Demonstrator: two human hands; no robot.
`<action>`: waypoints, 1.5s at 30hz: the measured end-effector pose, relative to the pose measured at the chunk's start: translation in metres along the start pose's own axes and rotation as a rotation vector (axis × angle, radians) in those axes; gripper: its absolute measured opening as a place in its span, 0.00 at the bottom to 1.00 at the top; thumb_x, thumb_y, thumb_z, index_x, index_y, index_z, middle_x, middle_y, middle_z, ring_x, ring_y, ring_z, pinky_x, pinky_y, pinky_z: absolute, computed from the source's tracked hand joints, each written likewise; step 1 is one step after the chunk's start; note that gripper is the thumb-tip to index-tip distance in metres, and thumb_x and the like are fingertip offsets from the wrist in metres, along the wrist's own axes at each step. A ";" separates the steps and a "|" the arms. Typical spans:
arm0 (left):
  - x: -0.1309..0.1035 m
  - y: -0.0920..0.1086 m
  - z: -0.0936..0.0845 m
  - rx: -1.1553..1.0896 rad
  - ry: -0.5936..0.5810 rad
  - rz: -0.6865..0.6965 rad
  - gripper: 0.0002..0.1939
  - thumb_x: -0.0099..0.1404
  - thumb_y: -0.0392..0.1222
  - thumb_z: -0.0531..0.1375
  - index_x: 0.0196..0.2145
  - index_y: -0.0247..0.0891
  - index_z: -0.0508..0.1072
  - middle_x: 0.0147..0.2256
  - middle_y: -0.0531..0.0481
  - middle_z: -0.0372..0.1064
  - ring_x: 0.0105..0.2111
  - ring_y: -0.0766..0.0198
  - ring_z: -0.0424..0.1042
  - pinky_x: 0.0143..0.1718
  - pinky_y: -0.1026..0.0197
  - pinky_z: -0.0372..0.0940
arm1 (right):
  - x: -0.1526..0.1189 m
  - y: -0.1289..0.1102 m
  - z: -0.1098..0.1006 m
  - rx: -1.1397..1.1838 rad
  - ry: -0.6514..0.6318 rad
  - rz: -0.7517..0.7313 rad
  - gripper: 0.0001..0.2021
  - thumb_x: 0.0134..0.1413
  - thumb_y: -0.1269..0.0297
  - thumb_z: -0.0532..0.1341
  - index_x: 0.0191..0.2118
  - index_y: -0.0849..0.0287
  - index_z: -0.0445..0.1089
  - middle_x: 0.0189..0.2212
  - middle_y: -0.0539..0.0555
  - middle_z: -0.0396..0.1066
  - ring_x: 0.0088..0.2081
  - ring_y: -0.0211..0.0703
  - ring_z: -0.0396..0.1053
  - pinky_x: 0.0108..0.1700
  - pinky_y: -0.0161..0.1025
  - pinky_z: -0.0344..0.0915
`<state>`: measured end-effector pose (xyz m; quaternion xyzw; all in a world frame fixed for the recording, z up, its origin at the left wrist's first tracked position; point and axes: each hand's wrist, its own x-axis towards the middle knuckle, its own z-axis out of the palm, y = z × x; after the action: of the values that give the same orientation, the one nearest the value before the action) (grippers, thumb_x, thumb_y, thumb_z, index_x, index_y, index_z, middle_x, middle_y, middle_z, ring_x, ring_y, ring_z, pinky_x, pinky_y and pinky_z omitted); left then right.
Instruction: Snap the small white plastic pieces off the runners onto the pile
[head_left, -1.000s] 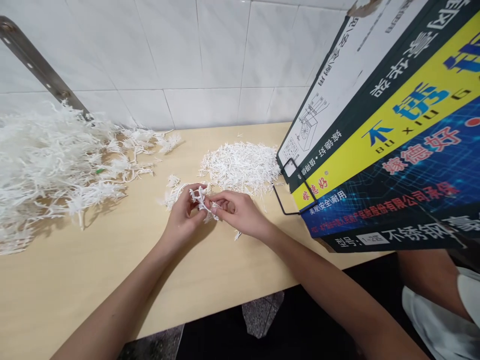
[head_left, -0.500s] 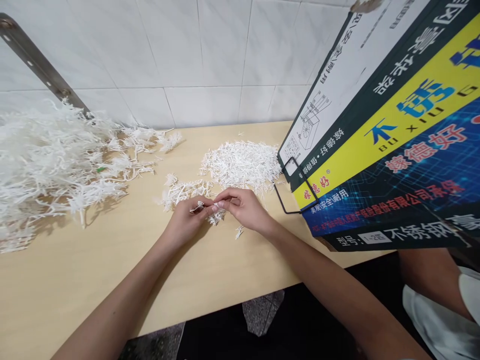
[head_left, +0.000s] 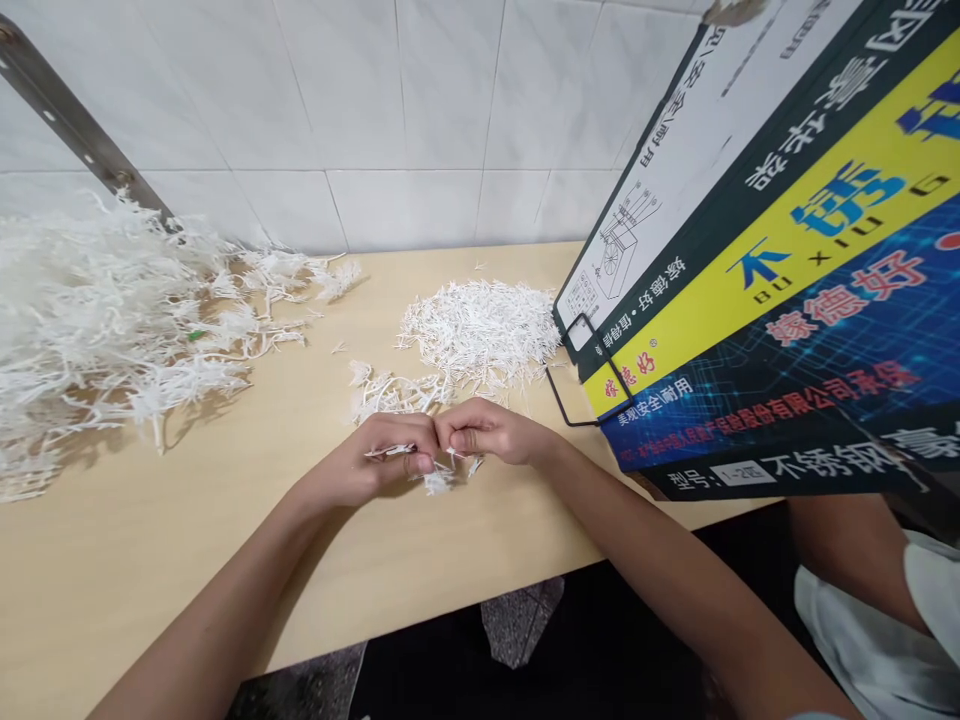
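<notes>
The left hand (head_left: 388, 458) grips a branching white piece (head_left: 397, 451) between thumb and fingers, and the right hand (head_left: 480, 432) is right up against it, thumb folded to the fingers, pinching a white bit (head_left: 452, 456). Just behind the hands there's a small cluster of white sprigs (head_left: 397, 393) on the wooden tabletop (head_left: 315, 560), and beyond that a heap of short white pieces (head_left: 484, 330). Over on the left, a big tangled white pile (head_left: 97, 310). On the right, a printed cardboard box (head_left: 750, 270) leans at a slant, a black wire frame (head_left: 574, 424) by its lower corner.
</notes>
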<state>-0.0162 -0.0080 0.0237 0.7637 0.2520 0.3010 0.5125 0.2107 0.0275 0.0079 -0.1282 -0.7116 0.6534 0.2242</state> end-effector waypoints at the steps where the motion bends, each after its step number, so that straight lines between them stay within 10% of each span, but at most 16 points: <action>1: -0.001 0.001 0.000 -0.020 -0.004 0.001 0.13 0.70 0.44 0.62 0.29 0.36 0.77 0.30 0.47 0.72 0.29 0.64 0.67 0.32 0.60 0.59 | 0.000 0.001 0.001 0.028 -0.007 -0.005 0.23 0.63 0.44 0.62 0.28 0.60 0.66 0.24 0.47 0.59 0.25 0.34 0.55 0.29 0.35 0.54; 10: 0.005 -0.014 0.000 0.048 0.327 -0.047 0.10 0.70 0.46 0.63 0.34 0.38 0.79 0.33 0.47 0.74 0.33 0.61 0.70 0.37 0.59 0.62 | 0.009 0.006 0.010 -0.177 0.752 0.021 0.19 0.68 0.55 0.59 0.60 0.53 0.68 0.46 0.55 0.74 0.31 0.35 0.68 0.34 0.36 0.66; 18: 0.004 -0.014 -0.001 0.069 0.341 -0.105 0.15 0.69 0.51 0.63 0.31 0.37 0.77 0.29 0.48 0.71 0.31 0.60 0.68 0.36 0.58 0.61 | 0.006 -0.010 0.020 -0.515 0.490 -0.035 0.14 0.66 0.57 0.61 0.31 0.59 0.73 0.27 0.49 0.69 0.29 0.36 0.65 0.33 0.35 0.59; 24: -0.003 -0.002 -0.005 -0.040 0.084 -0.106 0.17 0.67 0.52 0.63 0.26 0.37 0.76 0.28 0.45 0.69 0.29 0.59 0.66 0.34 0.56 0.61 | 0.003 -0.002 0.018 0.108 0.210 0.004 0.23 0.60 0.44 0.64 0.26 0.58 0.64 0.22 0.47 0.58 0.24 0.35 0.57 0.26 0.35 0.54; 31: 0.003 -0.009 0.001 -0.104 0.184 -0.144 0.16 0.68 0.52 0.63 0.29 0.37 0.75 0.30 0.46 0.70 0.32 0.58 0.67 0.36 0.57 0.61 | 0.011 -0.006 0.023 0.366 0.517 -0.073 0.09 0.63 0.57 0.64 0.41 0.57 0.70 0.31 0.50 0.68 0.25 0.33 0.60 0.26 0.33 0.59; 36: 0.005 -0.015 0.003 -0.049 0.415 -0.177 0.15 0.68 0.52 0.63 0.31 0.37 0.75 0.29 0.50 0.66 0.29 0.62 0.63 0.34 0.58 0.57 | 0.010 -0.008 0.011 0.138 0.806 -0.089 0.29 0.65 0.55 0.60 0.68 0.47 0.54 0.58 0.58 0.70 0.34 0.39 0.72 0.31 0.37 0.70; 41: 0.004 -0.017 0.001 -0.040 0.550 -0.181 0.14 0.68 0.51 0.64 0.31 0.38 0.75 0.29 0.51 0.66 0.30 0.63 0.63 0.34 0.60 0.58 | 0.005 -0.010 0.013 -0.368 0.599 0.064 0.12 0.67 0.56 0.59 0.45 0.57 0.76 0.36 0.53 0.76 0.30 0.37 0.67 0.33 0.35 0.62; 45: 0.005 -0.016 0.001 -0.028 0.577 -0.190 0.15 0.66 0.53 0.65 0.32 0.37 0.76 0.30 0.50 0.68 0.30 0.63 0.65 0.33 0.61 0.60 | 0.008 -0.009 0.023 -0.526 0.544 0.017 0.11 0.66 0.59 0.61 0.35 0.58 0.76 0.28 0.49 0.72 0.29 0.36 0.64 0.34 0.35 0.59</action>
<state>-0.0130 0.0005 0.0098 0.6126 0.4532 0.4597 0.4560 0.1940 0.0103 0.0171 -0.3559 -0.7685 0.3923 0.3590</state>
